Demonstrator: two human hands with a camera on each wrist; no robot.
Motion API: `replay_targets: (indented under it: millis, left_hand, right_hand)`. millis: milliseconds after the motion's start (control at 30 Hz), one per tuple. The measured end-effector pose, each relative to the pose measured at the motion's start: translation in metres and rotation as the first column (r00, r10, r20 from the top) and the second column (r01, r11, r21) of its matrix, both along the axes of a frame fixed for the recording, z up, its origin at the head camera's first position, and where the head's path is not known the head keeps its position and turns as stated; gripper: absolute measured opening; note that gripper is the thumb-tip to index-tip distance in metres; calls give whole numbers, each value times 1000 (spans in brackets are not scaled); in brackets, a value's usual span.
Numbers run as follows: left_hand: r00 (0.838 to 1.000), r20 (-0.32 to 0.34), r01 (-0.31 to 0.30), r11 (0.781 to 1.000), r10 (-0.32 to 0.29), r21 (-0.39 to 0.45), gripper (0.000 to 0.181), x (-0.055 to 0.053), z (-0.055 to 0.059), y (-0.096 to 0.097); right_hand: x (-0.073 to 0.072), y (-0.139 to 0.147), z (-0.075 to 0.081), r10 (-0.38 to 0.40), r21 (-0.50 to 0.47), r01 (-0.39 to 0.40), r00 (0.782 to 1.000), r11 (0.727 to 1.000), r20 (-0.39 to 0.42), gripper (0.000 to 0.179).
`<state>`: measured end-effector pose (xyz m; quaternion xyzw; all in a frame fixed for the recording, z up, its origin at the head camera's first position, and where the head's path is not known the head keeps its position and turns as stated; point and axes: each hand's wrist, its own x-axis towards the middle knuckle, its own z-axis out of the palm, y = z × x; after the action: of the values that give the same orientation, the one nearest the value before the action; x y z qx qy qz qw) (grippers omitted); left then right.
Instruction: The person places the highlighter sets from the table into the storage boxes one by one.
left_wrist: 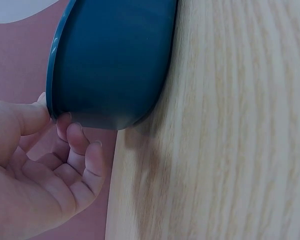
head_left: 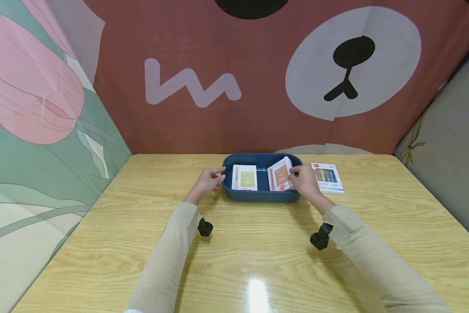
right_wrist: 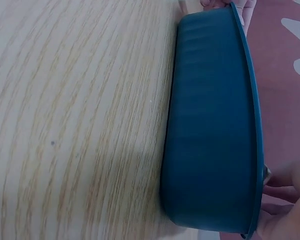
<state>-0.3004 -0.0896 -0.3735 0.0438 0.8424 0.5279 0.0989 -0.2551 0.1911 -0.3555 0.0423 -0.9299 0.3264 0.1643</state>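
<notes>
A dark blue oblong tub (head_left: 258,196) stands at the back of the table. My left hand (head_left: 208,181) is at its left end, where thumb and fingers pinch the rim (left_wrist: 52,75). Inside, a white box with a yellow-green label (head_left: 248,178) lies on the left. A similar white box with an orange label (head_left: 280,175) leans tilted at the right end. My right hand (head_left: 306,179) reaches over the right rim and pinches this box by its right edge. From the right wrist view, the tub's wall (right_wrist: 210,125) hides most of the boxes, and the right fingers (right_wrist: 280,192) show behind the rim.
To the right of the tub, close by my right hand, a white pack of coloured sticks (head_left: 328,179) lies on the wooden table (head_left: 234,248). A reddish cloth with a bear print (head_left: 258,121) hangs behind the table's back edge.
</notes>
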Motion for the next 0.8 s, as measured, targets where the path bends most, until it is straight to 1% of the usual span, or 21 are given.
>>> replay_targets:
  millis: [167, 333, 433, 567, 800]
  left_hand:
    - [1000, -7, -1, 1000, 1, -7, 38, 1, 0, 0]
    - [1000, -8, -1, 1000, 1, -21, 38, 2, 2, 1]
    - [1000, -1, -2, 1000, 2, -24, 38, 2, 2, 1]
    - [1000, 6, -1, 1000, 1, -22, 38, 1, 2, 1]
    - [1000, 2, -4, 1000, 4, -14, 38, 2, 3, 1]
  right_hand:
    - [2, 3, -1, 43, 54, -42, 999, 998, -21, 17]
    - [5, 5, 1, 38, 75, -37, 999, 997, -11, 20]
    - [7, 5, 2, 21, 56, -20, 1000, 998, -19, 22]
    - [10, 6, 3, 1, -4, -1, 999, 1000, -45, 22]
    - [14, 15, 2, -26, -91, 14, 990, 996, -135, 22]
